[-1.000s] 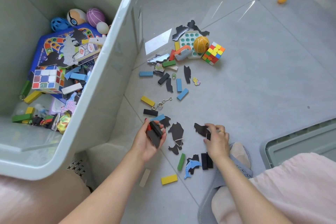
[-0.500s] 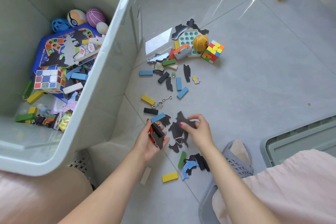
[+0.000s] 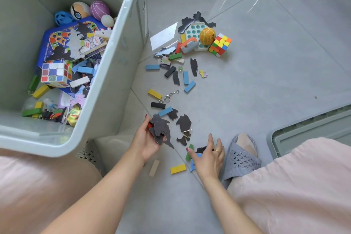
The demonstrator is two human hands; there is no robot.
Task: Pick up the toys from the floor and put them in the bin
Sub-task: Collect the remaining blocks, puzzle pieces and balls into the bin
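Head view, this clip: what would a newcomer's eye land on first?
Probably the scatter of toys across the grey floor, led by the bright puzzle cube and the orange ball at its far end. Next comes the big pale bin on the left, already holding many toys. Near the bottom, the left hand grips a stack of dark flat pieces, while the right hand spreads open over pieces by a grey slipper.
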